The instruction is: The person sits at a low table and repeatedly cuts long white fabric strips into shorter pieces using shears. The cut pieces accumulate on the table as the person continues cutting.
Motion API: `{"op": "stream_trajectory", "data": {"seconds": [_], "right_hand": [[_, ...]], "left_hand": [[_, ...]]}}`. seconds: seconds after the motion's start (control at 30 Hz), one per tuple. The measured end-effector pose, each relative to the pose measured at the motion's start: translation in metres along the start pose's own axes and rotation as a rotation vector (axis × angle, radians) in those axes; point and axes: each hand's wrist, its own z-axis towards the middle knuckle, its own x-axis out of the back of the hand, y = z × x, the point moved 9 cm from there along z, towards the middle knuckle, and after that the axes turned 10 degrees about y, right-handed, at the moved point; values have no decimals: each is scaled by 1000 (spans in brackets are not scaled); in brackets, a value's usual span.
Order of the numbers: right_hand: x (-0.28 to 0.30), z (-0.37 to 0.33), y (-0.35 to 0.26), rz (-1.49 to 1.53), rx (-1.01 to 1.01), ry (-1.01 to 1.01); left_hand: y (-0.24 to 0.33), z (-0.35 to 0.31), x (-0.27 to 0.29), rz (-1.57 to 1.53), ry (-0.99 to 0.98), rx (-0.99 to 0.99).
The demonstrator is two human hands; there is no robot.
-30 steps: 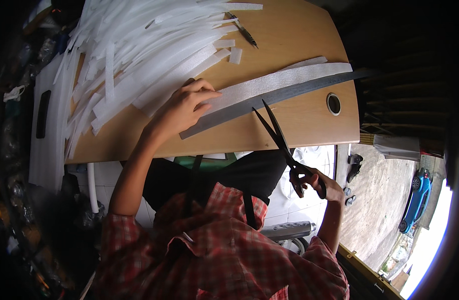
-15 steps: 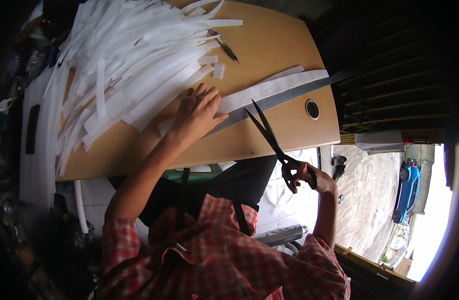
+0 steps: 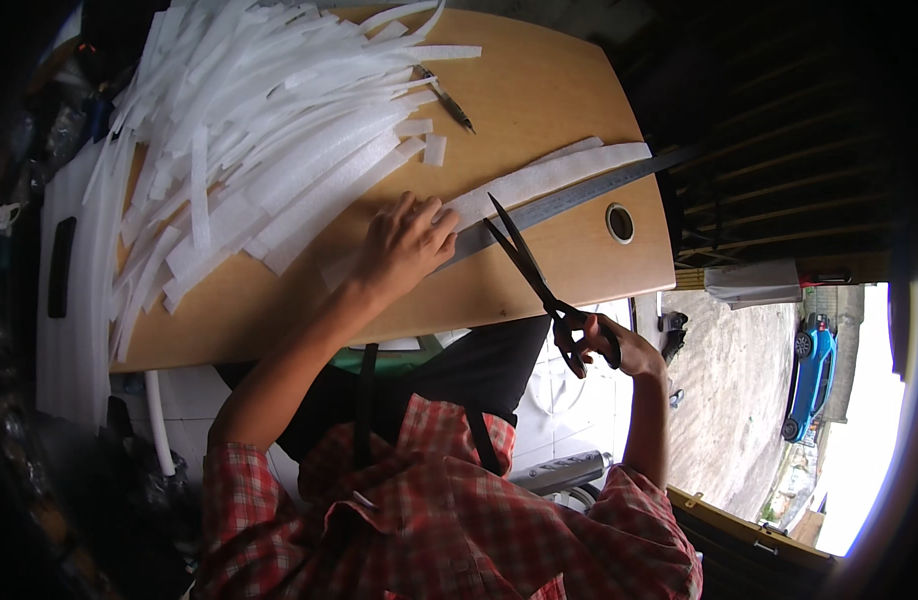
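Note:
My right hand [image 3: 624, 345] has its fingers through the handles of a pair of black scissors [image 3: 529, 262]. The blades are parted and point up-left, their tips over a long grey metal ruler [image 3: 579, 192]. At the ruler's near-left end, my left hand [image 3: 411, 240] rests with curled fingers and seems to grip it; the fingertips are partly hidden. A white foam strip [image 3: 539, 190] lies along the ruler's far side, and its left part passes behind my left hand.
A large heap of white foam strips [image 3: 279, 130] covers the table's left side. A dark pen-like tool [image 3: 446, 100] and a small foam piece [image 3: 435, 150] lie beyond my left hand. The wooden table [image 3: 549, 90] has a round ringed hole [image 3: 620, 223] near its right edge.
My left hand has shifted right along the ruler, and its fingers have drawn closer together. The scissors have moved slightly up and left, with their blades still parted.

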Motion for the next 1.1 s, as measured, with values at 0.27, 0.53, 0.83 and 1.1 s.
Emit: {"op": "stream_trajectory", "data": {"seconds": [0.27,0.53,0.83,1.1], "right_hand": [[-20,12,-38,76,167,-22],[-20,15,-32,66,191,107],[-17,15,-26,6,172,245],[-41,14,-11,25,203,74]], "left_hand": [[1,-5,1,-117,19,-33],[-1,-6,-1,-134,3,-7],[-6,-5,-1,-207,-30,25],[-46,-2,28,-557,57,429]]}}
